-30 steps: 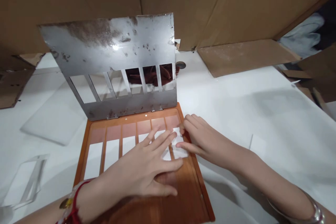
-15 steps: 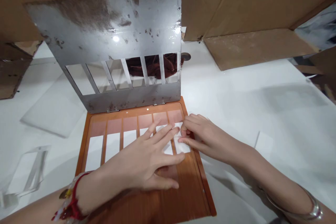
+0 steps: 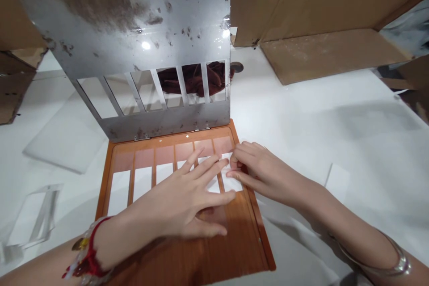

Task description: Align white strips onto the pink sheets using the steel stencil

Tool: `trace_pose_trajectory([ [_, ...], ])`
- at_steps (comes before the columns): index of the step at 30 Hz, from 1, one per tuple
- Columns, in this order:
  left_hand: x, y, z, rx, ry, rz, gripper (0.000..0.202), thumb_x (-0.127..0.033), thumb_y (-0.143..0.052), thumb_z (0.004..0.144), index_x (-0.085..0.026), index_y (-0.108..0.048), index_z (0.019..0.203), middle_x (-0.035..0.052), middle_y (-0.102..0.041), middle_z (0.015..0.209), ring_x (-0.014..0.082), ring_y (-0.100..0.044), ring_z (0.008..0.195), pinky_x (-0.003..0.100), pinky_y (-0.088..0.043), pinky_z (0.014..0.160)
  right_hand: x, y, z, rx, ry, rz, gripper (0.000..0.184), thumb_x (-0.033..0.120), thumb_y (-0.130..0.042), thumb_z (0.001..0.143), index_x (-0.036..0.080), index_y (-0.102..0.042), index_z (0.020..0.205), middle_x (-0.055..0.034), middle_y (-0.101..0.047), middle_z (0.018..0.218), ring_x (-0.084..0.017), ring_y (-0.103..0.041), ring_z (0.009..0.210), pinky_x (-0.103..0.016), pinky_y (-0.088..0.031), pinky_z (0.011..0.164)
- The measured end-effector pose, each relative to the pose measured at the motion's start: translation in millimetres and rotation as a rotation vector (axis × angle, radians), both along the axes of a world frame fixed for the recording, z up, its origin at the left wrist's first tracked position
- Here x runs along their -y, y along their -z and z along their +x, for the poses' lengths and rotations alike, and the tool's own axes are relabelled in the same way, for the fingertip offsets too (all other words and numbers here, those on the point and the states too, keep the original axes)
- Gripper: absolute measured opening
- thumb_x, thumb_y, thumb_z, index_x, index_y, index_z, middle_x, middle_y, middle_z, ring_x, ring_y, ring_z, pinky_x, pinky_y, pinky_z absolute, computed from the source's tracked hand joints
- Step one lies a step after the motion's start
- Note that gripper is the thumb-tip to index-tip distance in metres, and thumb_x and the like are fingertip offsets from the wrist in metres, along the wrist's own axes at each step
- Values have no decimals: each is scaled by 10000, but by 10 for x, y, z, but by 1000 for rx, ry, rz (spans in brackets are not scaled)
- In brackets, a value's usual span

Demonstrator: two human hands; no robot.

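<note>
An orange-brown tray (image 3: 241,232) with several narrow lanes lies on the white table; white strips (image 3: 119,191) fill the lanes. A hinged, stained metal plate (image 3: 134,31) with slots stands raised at its far edge. My left hand (image 3: 187,201) lies flat with its fingers spread over the middle lanes. My right hand (image 3: 258,170) rests at the tray's right edge, its fingertips pressing on the white strip (image 3: 233,184) in the rightmost lane.
Cardboard walls (image 3: 301,0) and a flap (image 3: 328,53) close off the back. A white foam pad (image 3: 63,143) lies left, a clear plastic piece (image 3: 36,219) at near left. A dark red cloth (image 3: 197,78) shows behind the slots. A small white sheet (image 3: 337,178) lies right.
The view has tilted, so the plate and tray sit slightly higher. My right fingers have drawn a little closer together on the rightmost strip. My left hand stays flat.
</note>
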State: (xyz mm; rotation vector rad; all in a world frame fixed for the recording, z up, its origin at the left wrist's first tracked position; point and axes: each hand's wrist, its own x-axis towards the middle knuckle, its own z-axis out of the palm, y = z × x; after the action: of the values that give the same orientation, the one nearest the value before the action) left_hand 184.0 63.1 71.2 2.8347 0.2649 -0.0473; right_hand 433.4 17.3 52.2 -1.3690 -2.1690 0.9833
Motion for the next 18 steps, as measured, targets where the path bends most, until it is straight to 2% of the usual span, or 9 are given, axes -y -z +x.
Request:
trace_pose_trajectory([
  [12, 4, 0, -1, 9, -7, -13, 558, -703, -434, 1051, -318, -616, 1411, 181, -516, 1568, 376, -482, 1473, 668, -206, 1270, 8, 23, -7, -15, 23, -28, 276, 342, -567, 1083, 227, -483, 847, -11, -598, 874, -193, -521, 811, -356, -407, 774],
  [18, -21, -15, -16, 41, -31, -35, 544, -702, -455, 1043, -285, -653, 1329, 148, -560, 1514, 361, -493, 1448, 659, -209, 1277, 1, 14, -17, -5, 46, -66, 265, 320, -574, 1072, 228, -481, 842, -17, -591, 885, -199, -527, 826, -357, -418, 767],
])
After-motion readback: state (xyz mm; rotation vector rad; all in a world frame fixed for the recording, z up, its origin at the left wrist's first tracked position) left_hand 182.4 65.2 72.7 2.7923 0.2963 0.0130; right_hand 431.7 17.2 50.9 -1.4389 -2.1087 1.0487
